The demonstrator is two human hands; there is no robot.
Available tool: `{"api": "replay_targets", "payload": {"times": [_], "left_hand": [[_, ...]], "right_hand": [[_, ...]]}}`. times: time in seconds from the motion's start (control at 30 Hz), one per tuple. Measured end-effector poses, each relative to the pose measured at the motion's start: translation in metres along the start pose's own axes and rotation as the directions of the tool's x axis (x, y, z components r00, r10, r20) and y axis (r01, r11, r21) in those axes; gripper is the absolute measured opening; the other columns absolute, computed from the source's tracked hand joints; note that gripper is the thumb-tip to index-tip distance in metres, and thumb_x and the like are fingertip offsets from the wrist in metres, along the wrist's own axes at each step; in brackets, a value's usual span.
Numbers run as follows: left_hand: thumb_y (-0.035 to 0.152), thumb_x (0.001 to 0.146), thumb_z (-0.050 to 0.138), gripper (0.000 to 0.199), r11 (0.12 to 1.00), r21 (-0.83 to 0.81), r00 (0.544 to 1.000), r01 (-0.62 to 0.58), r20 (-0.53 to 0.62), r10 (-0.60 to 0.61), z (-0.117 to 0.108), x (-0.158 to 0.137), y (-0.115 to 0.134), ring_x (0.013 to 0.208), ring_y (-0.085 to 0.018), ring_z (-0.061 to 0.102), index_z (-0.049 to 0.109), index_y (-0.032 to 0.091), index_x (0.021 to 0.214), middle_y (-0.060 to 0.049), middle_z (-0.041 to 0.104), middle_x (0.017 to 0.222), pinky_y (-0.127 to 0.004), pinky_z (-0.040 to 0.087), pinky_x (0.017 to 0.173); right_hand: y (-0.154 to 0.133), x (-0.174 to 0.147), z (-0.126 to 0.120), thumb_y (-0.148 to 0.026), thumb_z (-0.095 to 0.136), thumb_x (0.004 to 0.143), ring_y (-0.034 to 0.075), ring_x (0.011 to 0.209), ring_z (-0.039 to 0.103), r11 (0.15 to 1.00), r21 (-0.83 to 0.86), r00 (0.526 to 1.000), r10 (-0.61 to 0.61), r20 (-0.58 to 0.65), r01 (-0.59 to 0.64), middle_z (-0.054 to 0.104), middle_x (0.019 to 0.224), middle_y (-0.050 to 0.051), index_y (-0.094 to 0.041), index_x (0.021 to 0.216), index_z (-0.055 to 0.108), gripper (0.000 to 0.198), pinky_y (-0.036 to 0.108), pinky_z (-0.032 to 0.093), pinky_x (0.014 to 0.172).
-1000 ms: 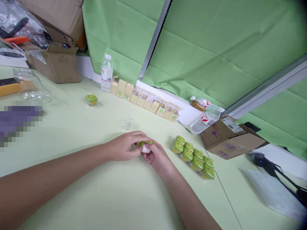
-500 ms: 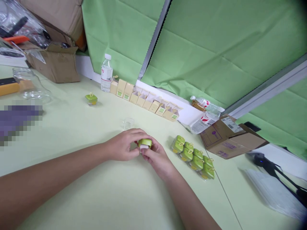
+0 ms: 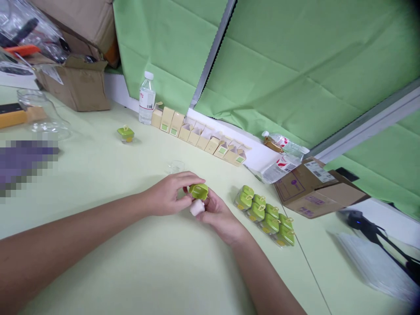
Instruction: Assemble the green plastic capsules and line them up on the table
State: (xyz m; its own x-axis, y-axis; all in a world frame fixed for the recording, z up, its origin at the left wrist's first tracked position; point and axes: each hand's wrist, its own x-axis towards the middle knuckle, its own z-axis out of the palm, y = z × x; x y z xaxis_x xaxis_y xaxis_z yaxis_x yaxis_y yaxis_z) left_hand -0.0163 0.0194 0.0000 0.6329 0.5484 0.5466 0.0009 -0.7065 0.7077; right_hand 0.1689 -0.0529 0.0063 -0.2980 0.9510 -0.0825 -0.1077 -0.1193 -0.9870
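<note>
Above the table, my left hand (image 3: 169, 194) pinches a small green lid (image 3: 198, 191), whose hollow underside faces me. My right hand (image 3: 221, 218) is close beside it, with thumb and fingers closed on a small white block (image 3: 197, 207) just below the lid. Some of its fingers are hidden behind the lid. A small clear cup (image 3: 176, 166) stands on the table just beyond my hands. To the right, several clear containers with green lids (image 3: 265, 217) stand in two rows. One more green-lidded container (image 3: 126, 134) stands alone at the left.
A row of small cardboard boxes (image 3: 197, 135), some with open flaps, lines the wall beside a water bottle (image 3: 147, 99). Empty-looking plastic bottles (image 3: 282, 164) and a carton (image 3: 316, 188) are at the right. A glass vessel (image 3: 46, 118) and a brown box (image 3: 77, 85) stand far left.
The green lid has tipped so its hollow inside shows. The white block has come out from under it and now sits lower, in my right fingers.
</note>
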Motion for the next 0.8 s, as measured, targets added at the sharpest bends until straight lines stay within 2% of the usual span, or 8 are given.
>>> {"api": "replay_targets", "payload": {"times": [0.07, 0.2, 0.33, 0.47, 0.57, 0.67, 0.73, 0.8], "left_hand": [[0.012, 0.081, 0.052, 0.042, 0.991, -0.073, 0.990, 0.116, -0.078, -0.122, 0.003, 0.001, -0.004, 0.106, -0.019, 0.062, 0.063, 0.022, 0.120, -0.006, 0.064, 0.118, -0.029, 0.055, 0.083], [0.017, 0.083, 0.049, 0.030, 0.925, -0.234, 0.926, 0.301, -0.160, -0.342, 0.006, 0.004, -0.011, 0.087, -0.016, 0.065, 0.065, 0.019, 0.108, -0.005, 0.068, 0.102, -0.029, 0.056, 0.074], [0.016, 0.080, 0.047, 0.026, 0.895, -0.265, 0.889, 0.358, -0.197, -0.414, 0.004, 0.006, -0.014, 0.071, -0.012, 0.060, 0.066, 0.017, 0.098, -0.003, 0.067, 0.092, -0.023, 0.050, 0.059], [0.017, 0.080, 0.048, 0.024, 0.893, -0.252, 0.878, 0.373, -0.215, -0.427, 0.003, 0.006, -0.016, 0.067, -0.011, 0.058, 0.066, 0.018, 0.095, -0.003, 0.066, 0.088, -0.023, 0.047, 0.056], [0.020, 0.081, 0.049, 0.022, 0.897, -0.221, 0.880, 0.383, -0.207, -0.427, 0.004, 0.006, -0.017, 0.069, -0.012, 0.059, 0.065, 0.018, 0.096, -0.003, 0.067, 0.090, -0.026, 0.049, 0.061], [0.022, 0.080, 0.051, 0.022, 0.894, -0.135, 0.875, 0.427, -0.189, -0.446, 0.004, 0.004, -0.018, 0.071, -0.013, 0.060, 0.065, 0.020, 0.098, -0.002, 0.067, 0.093, -0.027, 0.050, 0.064], [0.023, 0.079, 0.052, 0.023, 0.895, -0.040, 0.879, 0.444, -0.176, -0.444, 0.004, 0.002, -0.018, 0.070, -0.013, 0.060, 0.065, 0.021, 0.099, -0.001, 0.067, 0.095, -0.027, 0.049, 0.063], [0.021, 0.079, 0.052, 0.023, 0.906, 0.067, 0.899, 0.419, -0.168, -0.403, 0.002, 0.001, -0.018, 0.068, -0.013, 0.059, 0.064, 0.021, 0.099, -0.001, 0.067, 0.096, -0.027, 0.048, 0.061]], "right_hand": [[0.002, 0.001, -0.001, -0.005, 0.069, 0.060, 0.014, 0.079, 0.051, 0.999, 0.038, 1.000, 0.013, 0.007, -0.013, 0.064, 0.099, -0.001, -0.027, 0.119, 0.059, 0.064, 0.023, 0.038, 0.065], [0.006, 0.001, -0.002, -0.005, 0.071, 0.058, 0.014, 0.080, 0.053, 0.995, 0.089, 0.997, 0.054, -0.050, -0.050, 0.067, 0.105, 0.000, -0.029, 0.123, 0.058, 0.071, 0.023, 0.040, 0.065], [0.007, 0.000, -0.003, -0.005, 0.071, 0.056, 0.014, 0.078, 0.055, 0.996, 0.070, 0.993, 0.069, -0.096, -0.063, 0.067, 0.101, -0.001, -0.029, 0.118, 0.062, 0.067, 0.024, 0.042, 0.066], [0.010, 0.000, -0.003, -0.006, 0.069, 0.056, 0.014, 0.075, 0.056, 0.999, 0.028, 0.992, 0.047, -0.117, -0.044, 0.067, 0.100, 0.000, -0.029, 0.117, 0.064, 0.065, 0.024, 0.041, 0.063], [0.016, 0.003, -0.002, -0.006, 0.063, 0.060, 0.016, 0.084, 0.059, 0.993, -0.099, 0.972, -0.089, -0.217, 0.069, 0.068, 0.101, 0.001, -0.028, 0.113, 0.065, 0.057, 0.026, 0.044, 0.070], [0.023, 0.004, -0.002, -0.005, 0.055, 0.067, 0.019, 0.106, 0.059, 0.917, -0.338, 0.888, -0.324, -0.326, 0.211, 0.068, 0.108, 0.003, -0.026, 0.108, 0.065, 0.047, 0.033, 0.045, 0.090], [0.026, 0.004, -0.002, -0.005, 0.050, 0.070, 0.020, 0.114, 0.057, 0.858, -0.452, 0.847, -0.417, -0.331, 0.245, 0.066, 0.114, 0.004, -0.025, 0.104, 0.065, 0.042, 0.037, 0.042, 0.099], [0.026, 0.003, -0.001, -0.004, 0.048, 0.071, 0.021, 0.116, 0.057, 0.820, -0.508, 0.823, -0.465, -0.326, 0.262, 0.066, 0.115, 0.005, -0.025, 0.099, 0.062, 0.038, 0.039, 0.042, 0.101]]}}
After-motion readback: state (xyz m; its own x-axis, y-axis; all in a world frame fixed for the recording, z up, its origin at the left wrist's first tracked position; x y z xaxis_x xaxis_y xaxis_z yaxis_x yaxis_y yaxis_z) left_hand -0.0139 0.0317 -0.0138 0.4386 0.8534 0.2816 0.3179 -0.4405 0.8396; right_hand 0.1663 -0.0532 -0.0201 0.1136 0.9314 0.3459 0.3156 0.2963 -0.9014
